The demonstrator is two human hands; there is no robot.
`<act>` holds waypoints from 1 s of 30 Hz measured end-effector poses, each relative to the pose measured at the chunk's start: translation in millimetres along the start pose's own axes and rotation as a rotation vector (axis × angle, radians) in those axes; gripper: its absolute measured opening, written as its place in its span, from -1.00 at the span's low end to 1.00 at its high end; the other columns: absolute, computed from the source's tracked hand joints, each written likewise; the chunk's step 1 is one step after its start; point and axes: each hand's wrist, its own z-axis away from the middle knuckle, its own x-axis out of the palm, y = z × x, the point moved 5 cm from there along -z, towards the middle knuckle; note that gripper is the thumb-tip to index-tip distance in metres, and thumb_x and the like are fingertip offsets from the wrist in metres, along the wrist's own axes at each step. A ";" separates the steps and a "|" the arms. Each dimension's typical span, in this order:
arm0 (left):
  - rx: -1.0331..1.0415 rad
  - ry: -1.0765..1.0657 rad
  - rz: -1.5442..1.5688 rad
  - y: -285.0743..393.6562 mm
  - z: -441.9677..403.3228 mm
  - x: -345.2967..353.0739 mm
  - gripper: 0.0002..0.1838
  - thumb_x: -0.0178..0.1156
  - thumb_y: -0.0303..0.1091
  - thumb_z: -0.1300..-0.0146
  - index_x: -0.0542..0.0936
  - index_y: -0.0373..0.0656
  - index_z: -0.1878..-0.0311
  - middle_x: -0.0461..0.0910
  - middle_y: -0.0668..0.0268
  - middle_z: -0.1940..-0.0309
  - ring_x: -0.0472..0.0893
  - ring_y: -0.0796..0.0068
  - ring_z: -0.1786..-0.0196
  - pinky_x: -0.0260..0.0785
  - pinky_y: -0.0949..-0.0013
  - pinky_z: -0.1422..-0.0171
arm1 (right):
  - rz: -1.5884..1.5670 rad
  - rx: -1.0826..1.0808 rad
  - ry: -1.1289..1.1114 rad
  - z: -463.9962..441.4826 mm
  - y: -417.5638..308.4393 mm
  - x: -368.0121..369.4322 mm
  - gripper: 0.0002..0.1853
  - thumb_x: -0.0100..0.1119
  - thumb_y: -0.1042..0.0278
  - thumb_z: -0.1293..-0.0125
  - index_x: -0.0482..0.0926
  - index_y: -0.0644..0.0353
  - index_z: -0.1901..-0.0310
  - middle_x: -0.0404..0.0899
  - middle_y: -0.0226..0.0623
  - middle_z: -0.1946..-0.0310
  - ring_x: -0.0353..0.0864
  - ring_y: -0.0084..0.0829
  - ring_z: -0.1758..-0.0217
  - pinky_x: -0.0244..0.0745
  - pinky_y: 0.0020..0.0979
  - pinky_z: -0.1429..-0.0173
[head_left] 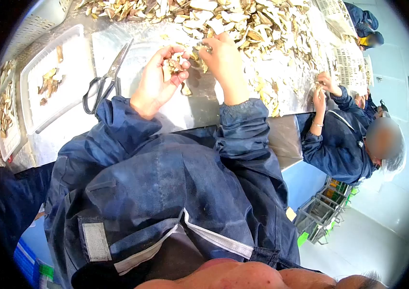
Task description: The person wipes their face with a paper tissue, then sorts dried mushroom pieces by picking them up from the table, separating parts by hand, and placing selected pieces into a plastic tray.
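Head view: our left hand (154, 89) grips a clump of slices (170, 69) at upper center, our right hand (224, 62) curls beside it (its grip we cannot tell), with few pieces (49, 85) in the upper-left tray (77, 96) and a broad top-edge heap (272, 36) seemingly left.

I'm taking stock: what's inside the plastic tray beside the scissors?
The plastic tray holds a small cluster of brownish mushroom slices and, nearer its far edge, one longer piece. Whatever lies beneath the clustered slices is covered.
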 end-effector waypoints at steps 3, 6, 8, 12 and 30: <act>0.010 0.014 -0.013 0.7 0.2 -0.1 -0.71 -0.03 -0.18 -0.51 0.55 -0.19 0.04 0.63 0.21 0.19 0.61 0.39 0.25 0.46 0.41 0.26 | -0.086 0.051 -0.018 3.8 6.5 5.3 -0.81 0.41 0.31 -0.07 0.74 0.11 0.24 0.59 -0.08 0.18 0.62 -0.07 0.11 0.54 -0.19 0.08; 0.004 0.050 -0.018 -0.7 2.0 0.9 -0.70 -0.05 -0.17 -0.52 0.55 -0.19 0.03 0.63 0.21 0.19 0.62 0.41 0.25 0.48 0.42 0.26 | -0.130 0.114 -0.048 8.0 15.7 1.0 -0.82 0.42 0.34 -0.09 0.73 0.15 0.25 0.61 -0.14 0.24 0.63 -0.21 0.17 0.52 -0.27 0.13; 0.014 0.061 -0.020 1.5 3.3 2.1 -0.70 -0.05 -0.17 -0.52 0.55 -0.19 0.02 0.63 0.21 0.18 0.61 0.40 0.23 0.47 0.42 0.26 | -0.231 0.236 -0.101 7.2 23.3 -1.3 -0.81 0.45 0.32 -0.08 0.73 0.17 0.26 0.60 -0.21 0.32 0.63 -0.31 0.24 0.51 -0.33 0.17; 0.034 0.035 -0.014 1.6 4.3 1.7 -0.67 -0.06 -0.13 -0.53 0.55 -0.19 0.01 0.64 0.21 0.16 0.63 0.40 0.18 0.51 0.38 0.22 | -0.787 0.479 -0.292 3.0 9.3 -8.6 -0.78 0.45 0.31 -0.16 0.72 0.26 0.23 0.63 -0.39 0.45 0.55 -0.60 0.36 0.44 -0.53 0.22; -0.004 -0.052 -0.122 0.7 7.3 10.8 -0.46 -0.19 0.11 -0.56 0.53 -0.18 -0.11 0.64 0.21 0.06 0.64 0.36 0.10 0.53 0.34 0.20 | -0.116 0.205 -0.061 -10.1 8.1 16.5 -0.75 0.31 0.19 -0.19 0.73 0.20 0.24 0.68 -0.15 0.43 0.69 -0.15 0.37 0.56 -0.23 0.25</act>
